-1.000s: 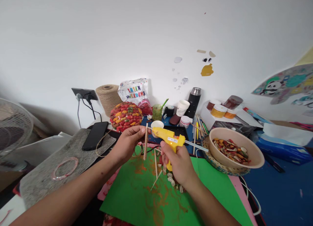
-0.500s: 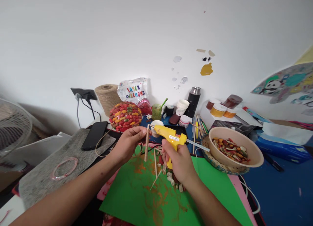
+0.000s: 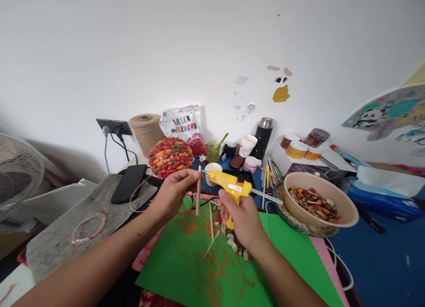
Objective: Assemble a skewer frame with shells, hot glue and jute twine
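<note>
My left hand (image 3: 174,193) is closed on a twine-wrapped stick (image 3: 198,196), pinching its top end so it hangs almost upright over the green paper sheet (image 3: 212,271). My right hand (image 3: 241,220) grips a yellow hot glue gun (image 3: 229,187) by its handle, the nozzle pointing left and touching the stick's top. A clear glue rod sticks out of the gun's back toward the right. Thin skewers (image 3: 211,229) and small shell pieces (image 3: 232,245) lie on the paper below both hands.
A beige bowl of coloured shells (image 3: 318,203) sits right of the hands. Behind stand a shell-covered ball (image 3: 170,156), a twine spool (image 3: 146,132), a balloon bag (image 3: 182,123), cups, a flask (image 3: 264,136) and paint jars (image 3: 297,150). A phone (image 3: 129,184) lies on grey felt at left.
The glue gun's nozzle has shifted slightly against the stick's top; both hands stay almost where they were.
</note>
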`<state>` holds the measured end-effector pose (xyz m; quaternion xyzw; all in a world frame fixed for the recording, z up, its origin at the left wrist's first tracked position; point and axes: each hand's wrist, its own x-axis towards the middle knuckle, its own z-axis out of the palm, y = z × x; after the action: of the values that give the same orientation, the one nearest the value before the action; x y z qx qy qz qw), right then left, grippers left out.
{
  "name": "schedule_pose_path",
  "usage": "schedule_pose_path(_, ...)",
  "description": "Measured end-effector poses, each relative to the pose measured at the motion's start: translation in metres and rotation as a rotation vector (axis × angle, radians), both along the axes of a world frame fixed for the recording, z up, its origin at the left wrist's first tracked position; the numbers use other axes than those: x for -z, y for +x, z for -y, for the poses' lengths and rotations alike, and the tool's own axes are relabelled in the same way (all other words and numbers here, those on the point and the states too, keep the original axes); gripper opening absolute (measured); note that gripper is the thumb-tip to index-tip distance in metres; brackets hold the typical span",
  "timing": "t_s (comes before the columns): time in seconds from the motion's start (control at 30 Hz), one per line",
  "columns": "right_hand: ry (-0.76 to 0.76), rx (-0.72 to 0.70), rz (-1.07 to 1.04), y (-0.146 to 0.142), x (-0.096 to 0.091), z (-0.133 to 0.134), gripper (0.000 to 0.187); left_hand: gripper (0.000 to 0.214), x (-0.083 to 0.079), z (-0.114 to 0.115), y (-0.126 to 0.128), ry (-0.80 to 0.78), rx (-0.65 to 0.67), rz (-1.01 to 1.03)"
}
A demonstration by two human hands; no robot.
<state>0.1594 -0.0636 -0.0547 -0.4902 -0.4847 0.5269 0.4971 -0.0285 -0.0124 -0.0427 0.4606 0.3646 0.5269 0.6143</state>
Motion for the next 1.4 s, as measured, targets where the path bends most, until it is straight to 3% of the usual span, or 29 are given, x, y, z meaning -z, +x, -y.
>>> schedule_pose_path(0.4,0.028,0.057,0.044,-0.0024,-0.008,0.0038,0.052,0.038,0.0084,-0.0011,-0.0017,0.006,-0.012,-0.079)
schedule_pose_path(1.17,0.082,0.007,0.113,-0.0002,-0.0016,0.0033,0.044,0.038,0.0046,-0.001,-0.0003,0.019,-0.017,-0.023)
schedule_pose_path(1.4,0.097,0.032,0.127,-0.0002,-0.0027,0.0025,0.045,0.037,0.0099,-0.0019,-0.0024,0.034,-0.021,-0.059)
